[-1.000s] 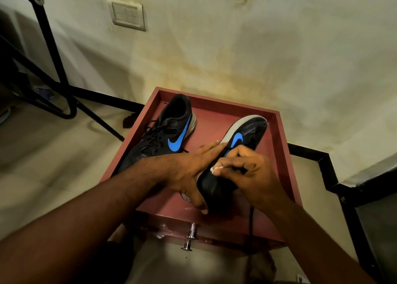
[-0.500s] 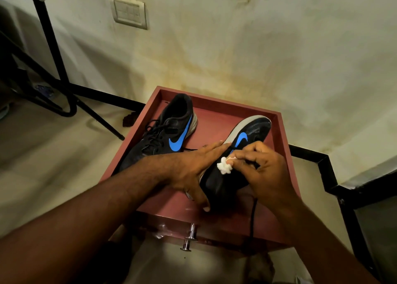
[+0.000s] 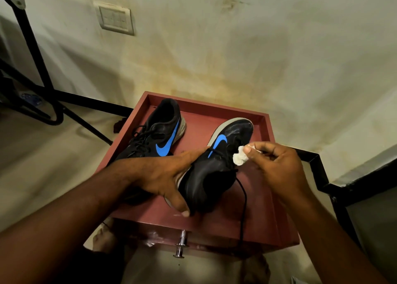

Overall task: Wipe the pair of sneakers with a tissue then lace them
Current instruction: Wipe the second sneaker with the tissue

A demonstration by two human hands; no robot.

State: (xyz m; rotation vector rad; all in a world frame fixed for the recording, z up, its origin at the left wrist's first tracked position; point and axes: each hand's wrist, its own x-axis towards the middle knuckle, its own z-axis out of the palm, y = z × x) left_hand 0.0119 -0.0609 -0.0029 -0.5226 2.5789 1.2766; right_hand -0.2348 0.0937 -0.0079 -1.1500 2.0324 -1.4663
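Two black sneakers with blue swooshes lie in a red wooden drawer. The right sneaker lies tilted with its toe pointing away, and my left hand grips its heel and side. My right hand pinches a crumpled white tissue just to the right of that shoe's lace area; whether it touches the shoe I cannot tell. A loose black lace hangs from it over the drawer's front. The left sneaker rests laced at the drawer's back left.
The drawer has a metal knob on its front and stands on the floor against a stained wall. A black metal table frame is at the left and black skirting at the right. My bare feet show below the drawer.
My right hand has drawn the tissue from the shoe's middle up and to the right, off its side. My left hand keeps its hold on the shoe.
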